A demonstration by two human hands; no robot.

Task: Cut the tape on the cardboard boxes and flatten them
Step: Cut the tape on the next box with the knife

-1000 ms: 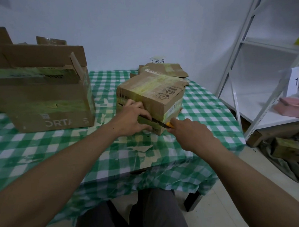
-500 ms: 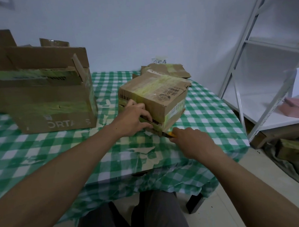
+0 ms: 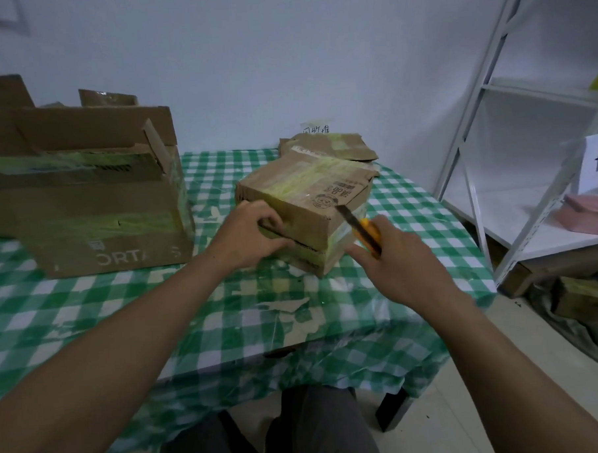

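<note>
A small cardboard box (image 3: 306,195) bound with yellowish tape stands in the middle of the green checked table (image 3: 88,304). My left hand (image 3: 248,233) grips its near left side, fingers curled over a slit in the front face. My right hand (image 3: 398,266) holds a yellow utility knife (image 3: 366,233). Its dark blade points up-left at the box's near right corner. A large open box (image 3: 84,208) with raised flaps stands at the left.
Flattened cardboard (image 3: 328,146) lies behind the small box by the wall. A white metal shelf rack (image 3: 525,113) stands at the right with a pink tray (image 3: 588,212) on it. More cardboard (image 3: 588,296) lies on the floor under the rack. My knees are below the table's front edge.
My right hand has lifted the knife from the box's lower front corner up to its near right corner; the blade now shows. My left hand stays on the box.
</note>
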